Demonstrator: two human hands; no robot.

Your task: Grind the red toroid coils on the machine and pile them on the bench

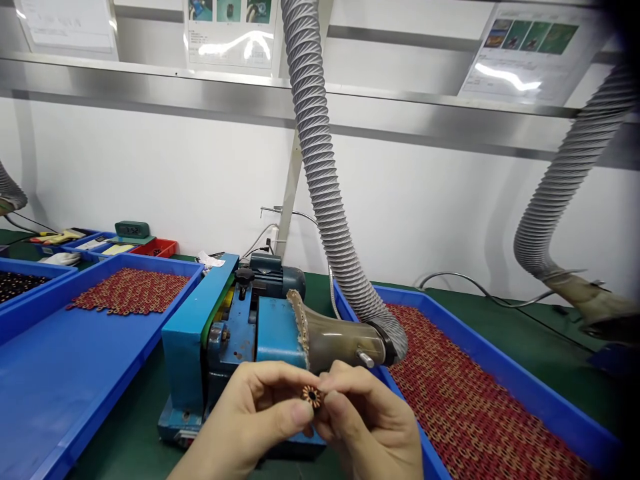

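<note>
Two hands are holding one small copper-wound ring (307, 398) just in front of the blue machine (281, 327): our left hand (245, 417) is closing narrowly on it with thumb and forefinger, and our right hand (377, 423) is pinching at its other side, fingertips bunched. To handle it well, we are best gripping lightly at the outer edge and turning its face toward us, nails steering clear of the windings, which are looking easy to nick. Red-and-copper parts are lying in the blue tray (500, 365) on our right. Overhead, printed sheets (230, 43) are showing small photos, but glare and tiny print are defeating our reading; we are finding no legible brand.
</note>
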